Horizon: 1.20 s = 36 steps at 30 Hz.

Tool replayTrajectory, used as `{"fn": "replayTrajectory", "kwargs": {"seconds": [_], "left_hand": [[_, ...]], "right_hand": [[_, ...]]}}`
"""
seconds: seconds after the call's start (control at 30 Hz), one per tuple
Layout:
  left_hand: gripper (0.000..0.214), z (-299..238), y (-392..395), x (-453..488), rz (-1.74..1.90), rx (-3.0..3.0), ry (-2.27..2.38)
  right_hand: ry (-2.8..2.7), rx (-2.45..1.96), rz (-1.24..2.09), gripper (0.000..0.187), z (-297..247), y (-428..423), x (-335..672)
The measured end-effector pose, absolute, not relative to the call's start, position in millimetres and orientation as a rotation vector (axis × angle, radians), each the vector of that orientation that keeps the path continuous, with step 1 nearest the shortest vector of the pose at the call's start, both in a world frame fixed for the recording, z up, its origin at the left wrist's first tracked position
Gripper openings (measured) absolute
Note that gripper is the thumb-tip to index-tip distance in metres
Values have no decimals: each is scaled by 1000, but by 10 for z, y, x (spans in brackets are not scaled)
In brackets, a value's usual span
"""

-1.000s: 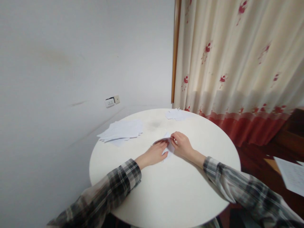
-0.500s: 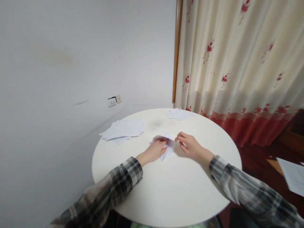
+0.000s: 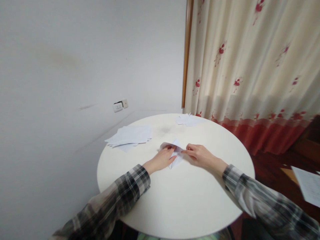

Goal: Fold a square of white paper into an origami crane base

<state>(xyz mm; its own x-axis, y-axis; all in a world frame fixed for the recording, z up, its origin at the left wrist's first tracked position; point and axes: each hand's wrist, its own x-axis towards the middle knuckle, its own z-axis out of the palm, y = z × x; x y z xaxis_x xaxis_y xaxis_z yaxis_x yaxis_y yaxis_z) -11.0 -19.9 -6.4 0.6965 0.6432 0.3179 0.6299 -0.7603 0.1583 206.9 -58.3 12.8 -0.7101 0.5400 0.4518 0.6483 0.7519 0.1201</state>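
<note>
A sheet of white paper folded to a pointed shape (image 3: 178, 161) lies in the middle of the round table, one flap standing up along its upper side. My left hand (image 3: 163, 157) presses on its left part, with the fingertips tucked under the raised flap and the thumb on the lower fold. From the right, my right hand (image 3: 198, 155) meets the paper's right edge, its fingers closed together at the corner. The flap partly hides the left fingertips.
A stack of white paper sheets (image 3: 132, 135) lies at the table's back left. Several folded white papers (image 3: 187, 120) sit near the far edge. The white round table (image 3: 190, 203) stands by a wall with a socket (image 3: 118, 107). A flowered curtain (image 3: 240, 60) hangs behind.
My right hand has moved down slightly and its fingertips have come to the paper's right edge, where before they were raised and curled beside it. My left hand stays in place.
</note>
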Motion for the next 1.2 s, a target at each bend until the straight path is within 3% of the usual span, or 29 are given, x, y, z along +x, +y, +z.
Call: {"fn": "replayTrajectory", "kwargs": {"seconds": [0.4,0.77,1.2], "left_hand": [[50,34,-222,-209,233,2866,925],[43,-58,-264,-154,384,2902,962],[47,-62,-262,-140,288,2909,971]], "right_hand": [[-2512,-999,-449,24,39,-483,2068],[-2652,-996,-281,23,91,-548,2044],[-2546,-1008,-83,21,8,-516,2029]]}}
